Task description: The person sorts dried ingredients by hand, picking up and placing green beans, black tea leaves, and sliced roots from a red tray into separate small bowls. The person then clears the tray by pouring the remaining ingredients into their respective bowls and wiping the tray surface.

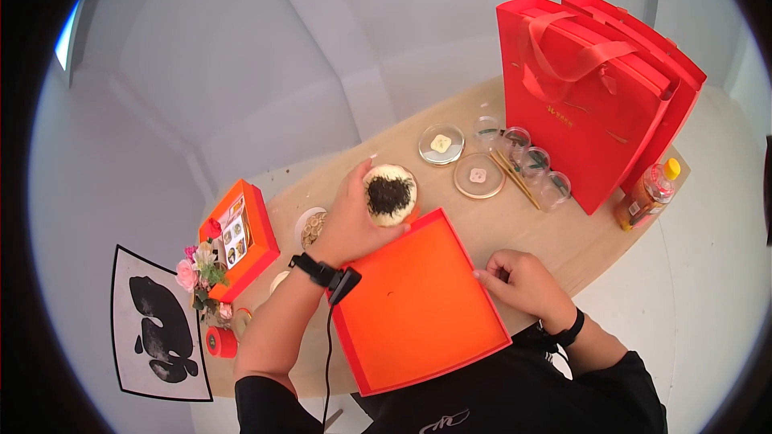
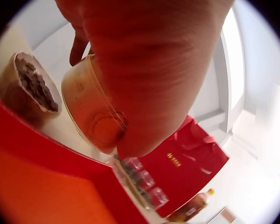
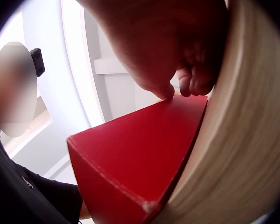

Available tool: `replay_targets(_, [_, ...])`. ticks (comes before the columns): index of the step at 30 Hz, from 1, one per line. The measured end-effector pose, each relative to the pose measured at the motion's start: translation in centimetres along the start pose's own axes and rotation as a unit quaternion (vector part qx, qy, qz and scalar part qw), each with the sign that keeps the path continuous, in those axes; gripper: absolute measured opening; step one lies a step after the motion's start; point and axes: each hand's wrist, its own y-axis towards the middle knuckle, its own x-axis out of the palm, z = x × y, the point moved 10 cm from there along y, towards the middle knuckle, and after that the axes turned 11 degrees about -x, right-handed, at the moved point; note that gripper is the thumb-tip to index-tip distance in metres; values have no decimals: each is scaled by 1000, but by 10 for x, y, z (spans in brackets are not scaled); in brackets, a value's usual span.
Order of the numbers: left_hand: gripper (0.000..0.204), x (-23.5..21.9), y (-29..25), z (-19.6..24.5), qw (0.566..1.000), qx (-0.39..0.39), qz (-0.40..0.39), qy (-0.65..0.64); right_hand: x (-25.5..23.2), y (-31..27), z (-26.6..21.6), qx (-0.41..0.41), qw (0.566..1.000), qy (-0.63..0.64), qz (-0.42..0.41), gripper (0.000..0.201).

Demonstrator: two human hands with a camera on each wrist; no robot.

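My left hand point(image 1: 354, 225) grips a round clear tub point(image 1: 392, 195) above the table, beside the box's far corner. Dark shredded leaves lie on a pale layer inside it. In the left wrist view the tub point(image 2: 91, 109) is tilted, its side partly hidden by the hand point(image 2: 149, 70). Below it sits an open orange box point(image 1: 418, 297) with red walls, reaching to the table's near edge. My right hand point(image 1: 527, 285) rests at the box's right side with loosely curled fingers. In the right wrist view its thumb point(image 3: 165, 91) touches the red wall point(image 3: 144, 144).
To the left are a bowl of pale slices point(image 1: 312, 229), an orange gift box point(image 1: 241, 233) and flowers point(image 1: 205, 265). Beyond the box stand two round dishes point(image 1: 441, 143), several small clear cups point(image 1: 535, 162), wooden sticks point(image 1: 516, 179), red bags point(image 1: 591, 96) and a bottle point(image 1: 647, 194).
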Motion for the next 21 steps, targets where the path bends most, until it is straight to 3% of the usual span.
replay_targets(3, [135, 9, 19, 1, 999, -14, 6, 43, -3, -7, -2, -14, 1000, -1, 25, 35])
replay_targets(5, [135, 20, 26, 5, 998, -38, -50, -10, -3, -10, -1, -12, 999, 11, 36, 32])
replay_targets(9, [133, 29, 45, -8, 999, -30, -21, 12, -5, -9, 0, -33, 999, 13, 41, 31])
replay_targets(17, [123, 55, 65, -21, 995, -10, -45, 88, 0, -4, 8, -39, 998, 35, 16, 32])
replay_targets(21, [120, 59, 72, -9, 996, 4, -57, 67, -3, -3, 5, -41, 999, 27, 19, 32])
